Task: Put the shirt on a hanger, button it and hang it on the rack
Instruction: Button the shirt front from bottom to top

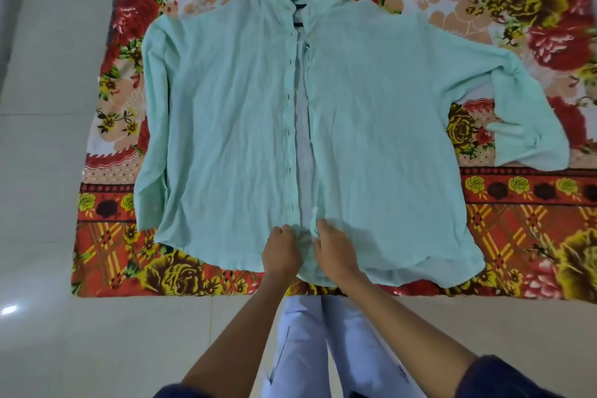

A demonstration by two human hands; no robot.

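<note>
Floral sheet [504, 220] under unbuttoned shirt [226, 107]

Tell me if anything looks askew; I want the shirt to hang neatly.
The shirt lies flat on the floral cloth, but its sleeves do not match: the one on the person's right is bent at the elbow and crumpled, the other lies straight. The front placket gapes open, unbuttoned.

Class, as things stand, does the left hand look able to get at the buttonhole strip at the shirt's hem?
Probably yes: the left hand already rests on the shirt there, with nothing covering the strip.
</note>
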